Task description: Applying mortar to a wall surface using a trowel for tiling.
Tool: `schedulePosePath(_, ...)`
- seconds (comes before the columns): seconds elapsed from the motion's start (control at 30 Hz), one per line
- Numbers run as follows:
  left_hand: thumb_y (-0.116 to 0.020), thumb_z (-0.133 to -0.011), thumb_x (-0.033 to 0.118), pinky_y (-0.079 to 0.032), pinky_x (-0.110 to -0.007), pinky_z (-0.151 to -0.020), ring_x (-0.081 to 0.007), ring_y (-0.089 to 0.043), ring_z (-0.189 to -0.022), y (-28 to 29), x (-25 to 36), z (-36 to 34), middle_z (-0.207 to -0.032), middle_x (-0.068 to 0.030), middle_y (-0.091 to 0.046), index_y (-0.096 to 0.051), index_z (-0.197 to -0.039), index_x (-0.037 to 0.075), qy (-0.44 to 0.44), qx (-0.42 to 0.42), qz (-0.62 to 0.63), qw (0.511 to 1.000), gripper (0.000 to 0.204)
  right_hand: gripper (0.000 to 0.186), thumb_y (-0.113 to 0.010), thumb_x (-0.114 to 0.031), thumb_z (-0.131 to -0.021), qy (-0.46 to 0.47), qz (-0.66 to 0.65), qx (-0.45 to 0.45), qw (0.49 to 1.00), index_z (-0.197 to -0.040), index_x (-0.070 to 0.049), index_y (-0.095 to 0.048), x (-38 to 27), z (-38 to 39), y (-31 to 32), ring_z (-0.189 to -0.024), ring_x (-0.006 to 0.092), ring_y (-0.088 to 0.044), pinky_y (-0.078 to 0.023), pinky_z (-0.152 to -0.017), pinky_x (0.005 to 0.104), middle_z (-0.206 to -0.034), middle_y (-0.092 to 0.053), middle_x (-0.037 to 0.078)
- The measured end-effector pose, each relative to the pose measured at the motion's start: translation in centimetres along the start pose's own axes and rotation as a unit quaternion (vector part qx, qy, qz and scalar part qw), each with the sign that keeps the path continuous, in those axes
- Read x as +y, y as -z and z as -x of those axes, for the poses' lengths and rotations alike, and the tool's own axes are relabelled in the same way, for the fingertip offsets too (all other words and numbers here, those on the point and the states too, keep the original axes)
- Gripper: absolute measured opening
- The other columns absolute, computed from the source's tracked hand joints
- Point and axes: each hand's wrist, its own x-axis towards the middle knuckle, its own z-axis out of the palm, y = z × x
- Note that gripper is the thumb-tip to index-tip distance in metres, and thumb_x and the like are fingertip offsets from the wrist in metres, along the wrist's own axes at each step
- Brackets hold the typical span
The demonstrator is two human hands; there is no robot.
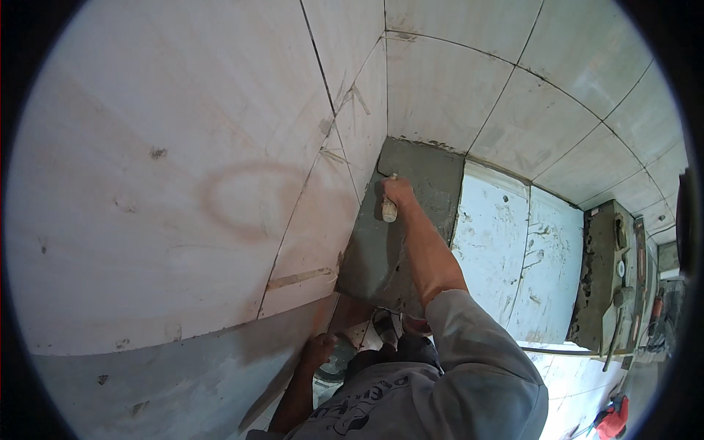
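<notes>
My right hand (398, 189) is closed around the pale wooden handle (389, 212) of a trowel. It is over a bed of wet grey mortar (436, 165) in the corner between two tiled walls. Most of the trowel's blade is hidden under the hand and handle. Down at the lower left, my left hand (317, 350) is closed beside a grey, round bucket-like container (337, 361). What its fingers hold, if anything, does not show clearly. The mortar has a smoothed surface with a rougher edge nearest me.
Right of the mortar lie pale blue-white slabs (493, 242) with smears on them. Beyond them stands a rough cement ledge (598, 279), with a hammer (618, 323) beside it. A large tiled wall (183, 242) rises at the left. Something red (613, 419) is at the lower right.
</notes>
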Motion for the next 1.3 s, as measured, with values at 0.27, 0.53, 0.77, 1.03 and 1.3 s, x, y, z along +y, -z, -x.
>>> schedulePosePath(0.27,-0.058,-0.087,0.032,-0.053,-0.034,-0.054,-0.0173,-0.060,-0.067,0.2,0.1,-0.6,-0.077,-0.0075,-0.060,-0.060,-0.111,0.003,0.012,-0.020,-0.004,1.000,0.037,0.041,-0.057,-0.032,-0.080,-0.036,0.032,0.079,0.996,-0.090,0.007,-0.064,0.5,8.5,-4.1,-0.095,0.0427,-0.060,-0.049,-0.081,0.0450,-0.093,-0.062,0.030)
schedulePosePath(0.53,-0.053,-0.091,0.031,-0.053,-0.033,-0.058,-0.0184,-0.061,-0.080,-0.6,6.0,-2.0,-0.092,-0.0102,-0.062,-0.057,-0.117,0.003,-0.001,-0.041,-0.068,0.997,0.039,0.037,-0.058,-0.027,-0.084,-0.043,-0.076,0.010,0.996,-0.102,0.004,-0.053,6.2,22.0,-2.9,-0.060,0.0265,-0.063,-0.051,-0.054,0.0389,-0.072,-0.061,0.017)
schedulePosePath(0.77,-0.053,-0.091,0.029,-0.053,-0.033,-0.059,-0.0190,-0.062,-0.082,-1.2,6.0,-1.6,-0.094,-0.0107,-0.063,-0.057,-0.118,0.004,-0.025,-0.037,-0.117,0.992,0.038,0.027,-0.057,-0.023,-0.086,-0.092,-0.258,0.101,0.956,-0.094,0.002,-0.049,4.9,20.9,3.8,-0.048,0.0175,-0.055,-0.048,-0.043,0.0322,-0.063,-0.054,0.008)
schedulePosePath(1.03,-0.056,-0.087,0.027,-0.051,-0.032,-0.054,-0.0169,-0.061,-0.067,-2.0,5.2,0.1,-0.084,-0.0115,-0.064,-0.062,-0.107,0.001,-0.034,-0.010,-0.103,0.994,0.034,0.026,-0.057,-0.024,-0.086,-0.121,-0.292,0.123,0.941,-0.094,0.001,-0.050,5.6,20.0,5.6,-0.048,0.0182,-0.053,-0.048,-0.042,0.0321,-0.064,-0.052,0.008)
schedulePosePath(1.3,-0.054,-0.088,0.028,-0.051,-0.034,-0.055,-0.0177,-0.060,-0.075,-1.0,4.6,-1.6,-0.091,-0.0107,-0.063,-0.059,-0.112,0.002,-0.025,-0.027,-0.087,0.996,0.035,0.027,-0.057,-0.025,-0.087,-0.119,-0.271,0.132,0.946,-0.091,0.001,-0.053,7.3,16.2,2.7,-0.049,0.0203,-0.056,-0.049,-0.042,0.0344,-0.066,-0.055,0.010)
